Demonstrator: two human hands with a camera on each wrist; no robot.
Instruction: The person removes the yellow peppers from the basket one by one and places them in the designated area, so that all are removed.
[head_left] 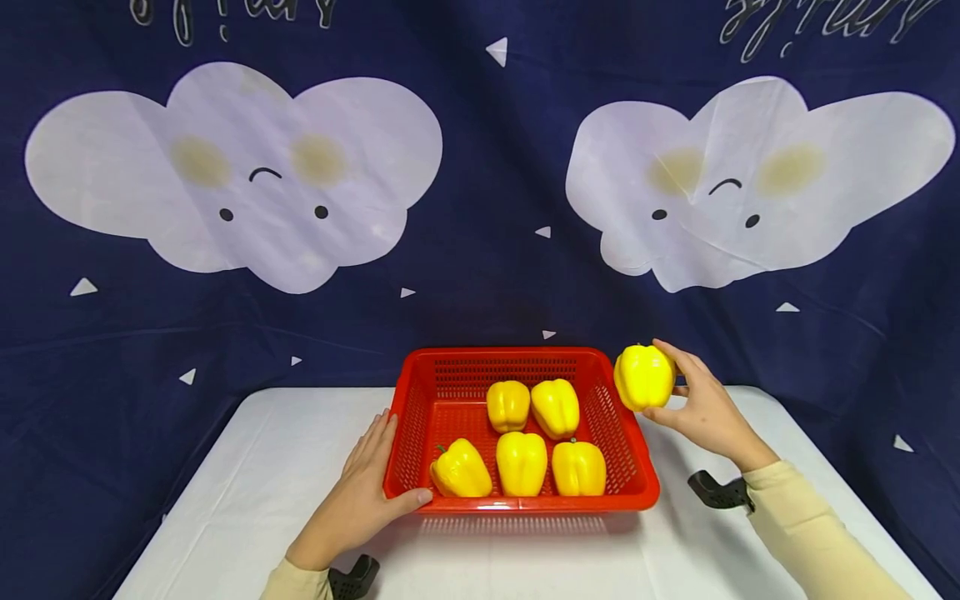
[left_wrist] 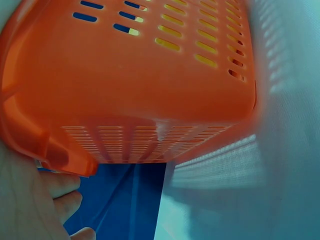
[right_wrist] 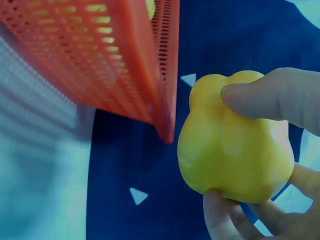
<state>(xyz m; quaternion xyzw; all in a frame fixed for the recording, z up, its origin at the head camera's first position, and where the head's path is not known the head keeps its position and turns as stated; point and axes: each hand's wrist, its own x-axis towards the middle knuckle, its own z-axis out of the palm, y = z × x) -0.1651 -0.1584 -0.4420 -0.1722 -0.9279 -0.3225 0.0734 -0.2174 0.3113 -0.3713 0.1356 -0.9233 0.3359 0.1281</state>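
My right hand (head_left: 708, 412) grips a yellow bell pepper (head_left: 644, 377) just beyond the right rim of the red plastic basket (head_left: 517, 504). In the right wrist view the thumb (right_wrist: 250, 100) lies across the pepper's face and the fingertips (right_wrist: 216, 210) press its opposite side. My left hand (head_left: 358, 482) rests along the basket's left side with straight fingers, its thumb touching the front left corner. Inside the basket lie several more yellow peppers: a tilted one with a green stem (head_left: 461, 469) at front left, others (head_left: 521, 463) beside it and toward the back.
Basket and hands are over a table with a white cloth (head_left: 247, 500). Close behind it hangs a dark blue curtain (head_left: 480, 208) printed with white clouds and small triangles. Black straps (head_left: 720, 492) with devices sit on both wrists.
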